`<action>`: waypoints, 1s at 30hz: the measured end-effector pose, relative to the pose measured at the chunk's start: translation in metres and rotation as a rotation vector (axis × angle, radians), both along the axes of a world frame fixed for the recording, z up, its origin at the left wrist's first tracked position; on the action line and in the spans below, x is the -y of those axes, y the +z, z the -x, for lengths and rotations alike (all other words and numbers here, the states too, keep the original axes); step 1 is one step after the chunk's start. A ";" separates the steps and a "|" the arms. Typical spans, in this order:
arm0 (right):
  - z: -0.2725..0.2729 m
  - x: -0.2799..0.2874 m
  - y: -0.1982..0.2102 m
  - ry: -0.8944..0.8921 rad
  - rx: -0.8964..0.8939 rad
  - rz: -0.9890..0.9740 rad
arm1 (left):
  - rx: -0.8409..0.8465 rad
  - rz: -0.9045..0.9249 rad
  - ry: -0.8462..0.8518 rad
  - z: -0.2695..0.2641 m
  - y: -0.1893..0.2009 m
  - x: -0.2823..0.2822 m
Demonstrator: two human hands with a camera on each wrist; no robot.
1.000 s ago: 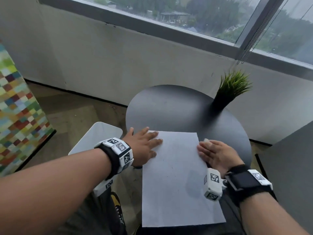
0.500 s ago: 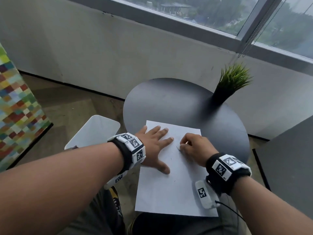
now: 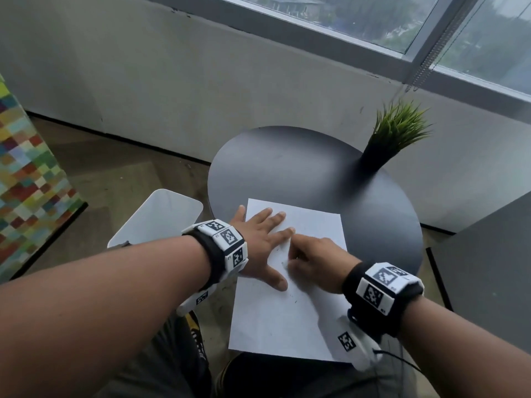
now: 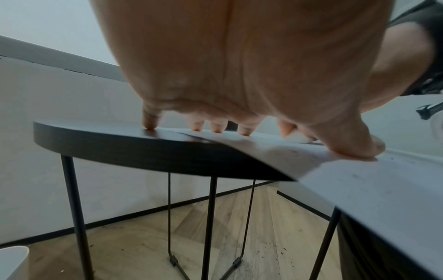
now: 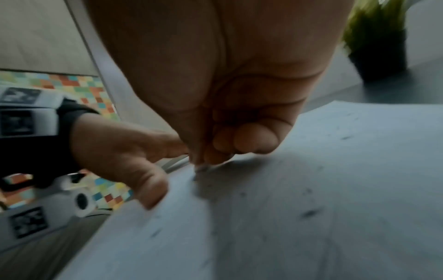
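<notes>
Grey wall under a wide window [image 3: 373,30] closes the far side of the room, with wood flooring [image 3: 120,179] below it, a many-coloured checked panel [image 3: 26,182] at the far left and a white bin [image 3: 161,219] just left of the table. Nearer stands a round dark table [image 3: 287,168] on thin black legs, with a grass-like plant in a black pot [image 3: 376,159] at its far right. A white sheet of paper [image 3: 287,320] lies with its long axis running near to far: the far half rests on the table's near part and the near half overhangs the edge toward the person's lap. Small dark marks dot it. The left hand [image 3: 258,248] lies flat on the sheet's far-left part, fingers straight and spread, the little finger on bare table and the thumb pressing the paper. The right hand [image 3: 316,259] sits just right of it, almost touching the left forefinger. Its fingers are curled and pinch a small pale piece [image 5: 202,168], too blurred to name, whose tip meets the paper. The coming stroke probably runs over the paper between the hands, so the flat left hand must pin the sheet against the pull
</notes>
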State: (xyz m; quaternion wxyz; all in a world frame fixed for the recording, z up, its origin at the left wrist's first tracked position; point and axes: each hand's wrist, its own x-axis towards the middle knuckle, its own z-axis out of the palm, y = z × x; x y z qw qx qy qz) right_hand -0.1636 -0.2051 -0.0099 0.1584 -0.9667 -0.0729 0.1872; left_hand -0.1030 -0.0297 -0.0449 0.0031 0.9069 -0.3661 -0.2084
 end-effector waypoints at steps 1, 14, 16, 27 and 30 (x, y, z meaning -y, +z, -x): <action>-0.001 0.001 0.003 0.031 -0.043 -0.005 | 0.000 -0.001 0.002 0.000 0.001 0.000; -0.023 0.024 0.008 -0.141 0.064 0.046 | -0.007 -0.002 0.011 0.000 0.000 0.001; -0.018 0.021 0.003 -0.148 0.130 0.073 | -0.010 -0.003 0.012 0.000 0.000 0.000; -0.007 0.004 -0.003 0.006 0.093 0.026 | -0.010 0.004 0.015 -0.002 -0.002 0.000; 0.007 -0.001 0.000 0.161 0.029 -0.025 | -0.013 0.003 0.019 -0.001 -0.001 0.000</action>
